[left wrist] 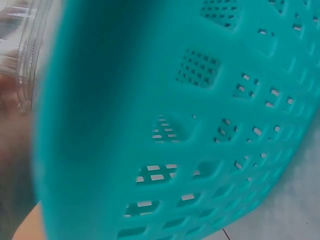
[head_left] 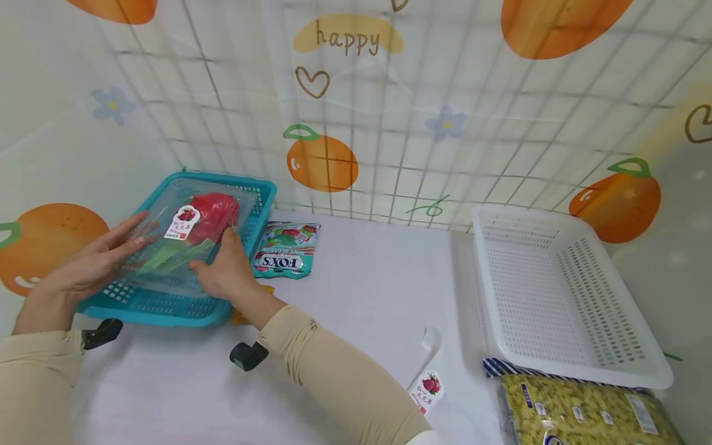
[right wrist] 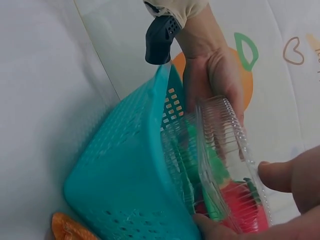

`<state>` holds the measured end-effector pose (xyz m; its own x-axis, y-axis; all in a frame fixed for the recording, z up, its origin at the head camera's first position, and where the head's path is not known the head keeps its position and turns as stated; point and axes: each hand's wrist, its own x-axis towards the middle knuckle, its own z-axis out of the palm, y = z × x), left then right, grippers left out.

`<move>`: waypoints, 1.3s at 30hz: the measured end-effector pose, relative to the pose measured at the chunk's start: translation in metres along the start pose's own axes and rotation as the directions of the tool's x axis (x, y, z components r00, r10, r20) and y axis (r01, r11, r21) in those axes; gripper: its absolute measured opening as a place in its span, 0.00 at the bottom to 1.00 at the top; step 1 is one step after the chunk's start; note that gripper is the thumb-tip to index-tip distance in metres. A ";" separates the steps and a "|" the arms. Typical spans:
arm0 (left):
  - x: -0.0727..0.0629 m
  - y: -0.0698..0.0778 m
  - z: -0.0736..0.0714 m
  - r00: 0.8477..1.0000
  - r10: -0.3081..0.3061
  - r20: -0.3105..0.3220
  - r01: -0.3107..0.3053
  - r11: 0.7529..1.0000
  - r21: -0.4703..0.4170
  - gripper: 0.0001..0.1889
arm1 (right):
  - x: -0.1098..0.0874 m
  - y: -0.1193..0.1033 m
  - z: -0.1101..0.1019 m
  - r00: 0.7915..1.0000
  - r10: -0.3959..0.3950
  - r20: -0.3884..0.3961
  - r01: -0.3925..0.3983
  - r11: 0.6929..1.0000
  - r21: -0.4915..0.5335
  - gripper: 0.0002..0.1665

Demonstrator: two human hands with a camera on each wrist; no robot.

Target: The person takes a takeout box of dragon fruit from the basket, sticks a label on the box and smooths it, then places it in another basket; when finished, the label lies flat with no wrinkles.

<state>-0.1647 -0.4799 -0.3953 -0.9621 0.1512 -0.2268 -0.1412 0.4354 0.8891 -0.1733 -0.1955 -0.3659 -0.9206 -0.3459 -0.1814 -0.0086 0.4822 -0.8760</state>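
A clear plastic clamshell box (head_left: 180, 287) with a dragon fruit (head_left: 214, 213) inside is at the teal basket (head_left: 167, 320), tilted over its opening. A white label (head_left: 180, 222) with a fruit picture is on its lid. My left hand (head_left: 94, 262) holds the box at its left end, with some fingers showing through the plastic. At the opposite end, my right hand (head_left: 227, 266) grips the box's edge. The right wrist view shows the box (right wrist: 220, 140) partly within the basket (right wrist: 130, 160), thumb and fingers on either side of its rim.
A FOX'S candy bag (head_left: 286, 250) lies right of the basket, and an orange packet (head_left: 239, 318) peeks out by its corner. On the right stand a white basket (head_left: 534, 296) and a bag of yellowish pasta (head_left: 584, 411). A label strip (head_left: 428, 389) lies on the table.
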 end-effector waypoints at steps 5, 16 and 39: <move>0.001 0.003 -0.001 1.000 -0.028 0.009 0.028 0.999 0.022 0.33 | 0.001 0.000 -0.001 1.000 0.006 0.004 -0.006 1.000 0.017 0.51; 0.001 0.006 -0.003 0.999 -0.040 0.015 0.038 0.997 0.074 0.34 | 0.003 0.000 -0.001 1.000 0.009 0.002 -0.009 1.000 0.028 0.50; 0.003 0.002 -0.013 0.999 0.028 0.029 -0.030 0.998 0.053 0.35 | 0.008 -0.005 0.002 0.995 0.084 0.049 -0.088 0.992 0.088 0.48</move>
<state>-0.1712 -0.4899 -0.3889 -0.9585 0.1893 -0.2133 -0.1000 0.4775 0.8729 -0.1797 -0.2017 -0.3640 -0.8980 -0.3432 -0.2755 0.1066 0.4378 -0.8927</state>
